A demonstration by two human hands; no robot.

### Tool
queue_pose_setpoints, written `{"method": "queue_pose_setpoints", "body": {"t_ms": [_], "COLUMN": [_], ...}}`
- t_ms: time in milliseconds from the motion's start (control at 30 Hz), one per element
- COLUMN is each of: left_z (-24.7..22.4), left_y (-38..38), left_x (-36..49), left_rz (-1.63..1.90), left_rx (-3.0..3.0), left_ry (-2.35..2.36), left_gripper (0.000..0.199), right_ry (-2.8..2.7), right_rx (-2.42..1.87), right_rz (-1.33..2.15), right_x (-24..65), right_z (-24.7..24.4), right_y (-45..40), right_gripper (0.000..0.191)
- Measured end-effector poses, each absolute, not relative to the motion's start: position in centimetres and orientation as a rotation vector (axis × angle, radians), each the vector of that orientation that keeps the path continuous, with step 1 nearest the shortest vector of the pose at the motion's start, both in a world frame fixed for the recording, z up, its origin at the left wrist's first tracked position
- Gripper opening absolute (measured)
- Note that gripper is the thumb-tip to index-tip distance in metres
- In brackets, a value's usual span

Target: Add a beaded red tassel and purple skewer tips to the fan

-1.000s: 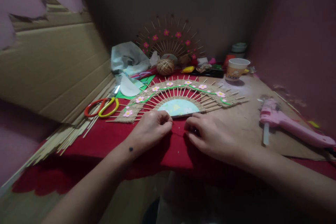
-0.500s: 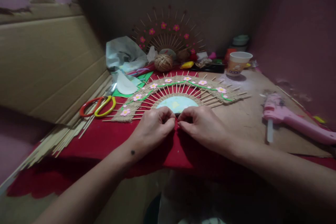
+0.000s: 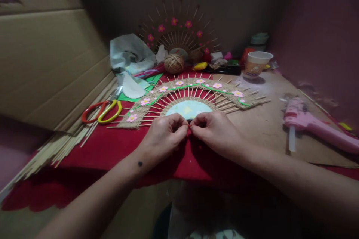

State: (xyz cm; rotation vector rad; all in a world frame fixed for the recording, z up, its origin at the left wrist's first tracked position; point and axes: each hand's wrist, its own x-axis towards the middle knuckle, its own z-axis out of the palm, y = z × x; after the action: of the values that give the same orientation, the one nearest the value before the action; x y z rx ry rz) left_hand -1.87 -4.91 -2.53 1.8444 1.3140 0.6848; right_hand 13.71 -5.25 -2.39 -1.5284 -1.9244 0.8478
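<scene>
Head view: woven stick fan lies flat, straight edge toward the person, mostly on red cloth, right end over a cardboard sheet. Should be light, stiff along the sticks, a bit springy across the weave. Not slippery, I'd guess. Weak spots: thin stick tips could snap, pink flowers could peel. Best hold is the inner woven band or the base edge by the pale blue half-disc, not tips or flowers.

Left hand and right hand sit at the middle of that edge, thumb and index pinched narrow on each, tips almost meeting. Can't tell what, if anything, is between them.

Around: scissors crowd the left stick ends, touching or not unclear. Loose sticks beyond. Twine ball and second fan behind. Cup back right; pink glue gun well right, near the right forearm.
</scene>
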Motion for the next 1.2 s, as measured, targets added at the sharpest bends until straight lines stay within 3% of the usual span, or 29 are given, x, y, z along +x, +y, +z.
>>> {"method": "queue_pose_setpoints", "body": {"t_ms": [233,700,900,1200], "left_z": [-2.7,-3.7,-3.6,-2.6], "left_y": [-5.1,-5.6,-5.3,-5.4], "left_x": [-2.0,-1.8,-2.1,-2.4], "left_rz": [0.675,0.805,0.856,0.755], "left_rx": [1.929,2.670,2.580,2.097], "left_ry": [1.309,1.416,1.326,1.304], "left_gripper": [0.012,0.012,0.012,0.011], "right_ry": [-1.883,-1.652,-1.510,-1.602], "right_rx": [-1.524,-1.527,-1.446,-1.432], "right_rz": [0.949,1.242,1.378,1.277], "right_x": [13.8,13.8,13.9,13.9], "right_z": [-2.5,-2.2,-2.6,-2.8], "right_y": [-5.3,-5.0,-4.8,-4.9], "right_gripper": [0.018,0.016,0.016,0.015]}}
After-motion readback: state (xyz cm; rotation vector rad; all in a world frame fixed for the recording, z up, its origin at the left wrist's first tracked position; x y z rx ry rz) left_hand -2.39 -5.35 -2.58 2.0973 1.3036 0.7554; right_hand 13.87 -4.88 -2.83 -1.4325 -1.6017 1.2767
